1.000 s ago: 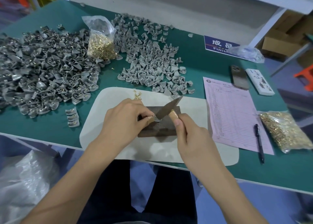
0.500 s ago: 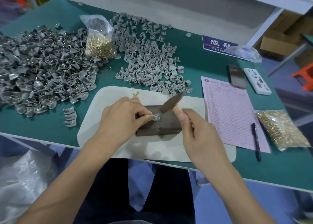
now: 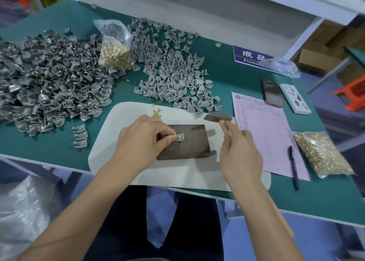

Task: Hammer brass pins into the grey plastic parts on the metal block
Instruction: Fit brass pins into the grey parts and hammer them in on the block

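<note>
We take the metal block (image 3: 183, 142) as our landmark; it lies flat on a white mat (image 3: 177, 173) at the near edge of the green worktop (image 3: 227, 79). Our left hand (image 3: 142, 140) reaches in from the block's left side, forearm slanting up from the lower left, knuckles raised; its thumb and forefinger are clamped together on a grey plastic part (image 3: 180, 137), pinning it to the block's top face near the left edge; a pin head shows faintly in the part. Our right hand (image 3: 240, 154) sits just right of the block, wrist bent upward, fingers curled round the wooden handle of a hammer (image 3: 218, 118); the dark hammer head hangs above the block's far right corner, clear of the part.

Behind the block, a few loose brass pins (image 3: 156, 112) lie on the mat; farther back, a pile of grey parts (image 3: 173, 79) spreads across the worktop; to the block's far left lies a larger, darker heap (image 3: 49, 79), with a bag of pins (image 3: 115, 47) between the two piles. Right of the block lie a pink form (image 3: 264, 130), a pen (image 3: 293, 166) and a second bag of pins (image 3: 322, 154).
</note>
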A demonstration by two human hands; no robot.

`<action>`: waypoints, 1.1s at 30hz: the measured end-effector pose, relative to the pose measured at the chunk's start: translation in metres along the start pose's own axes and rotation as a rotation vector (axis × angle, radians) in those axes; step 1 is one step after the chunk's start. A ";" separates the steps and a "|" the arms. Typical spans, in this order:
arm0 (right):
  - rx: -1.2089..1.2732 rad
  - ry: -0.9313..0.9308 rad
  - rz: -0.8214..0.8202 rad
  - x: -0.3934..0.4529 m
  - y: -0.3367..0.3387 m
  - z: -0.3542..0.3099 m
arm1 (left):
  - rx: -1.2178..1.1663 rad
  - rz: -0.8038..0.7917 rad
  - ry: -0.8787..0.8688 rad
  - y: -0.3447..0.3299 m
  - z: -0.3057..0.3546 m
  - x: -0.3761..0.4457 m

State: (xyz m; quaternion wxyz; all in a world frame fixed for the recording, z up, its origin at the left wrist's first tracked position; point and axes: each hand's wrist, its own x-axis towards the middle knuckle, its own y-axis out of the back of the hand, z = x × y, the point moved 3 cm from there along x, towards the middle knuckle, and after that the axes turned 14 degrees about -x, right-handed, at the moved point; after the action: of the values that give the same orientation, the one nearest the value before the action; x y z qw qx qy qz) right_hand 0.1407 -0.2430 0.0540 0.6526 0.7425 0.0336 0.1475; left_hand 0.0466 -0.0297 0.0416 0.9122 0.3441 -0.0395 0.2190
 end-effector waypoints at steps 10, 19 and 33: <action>0.006 0.080 0.086 0.020 -0.017 -0.036 | -0.085 0.236 0.163 0.028 -0.042 -0.043; 0.108 0.318 -0.112 0.044 -0.031 -0.147 | -0.040 0.295 0.295 0.066 -0.087 -0.053; 0.071 0.204 -0.313 0.081 -0.055 -0.168 | -0.096 0.362 0.211 0.081 -0.098 -0.037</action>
State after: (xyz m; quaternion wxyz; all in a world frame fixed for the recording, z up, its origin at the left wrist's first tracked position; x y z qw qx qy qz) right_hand 0.1818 -0.0541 0.0317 0.6343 0.7318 0.2200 0.1172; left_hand -0.0285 0.0734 0.0084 0.8722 0.2629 -0.0153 0.4122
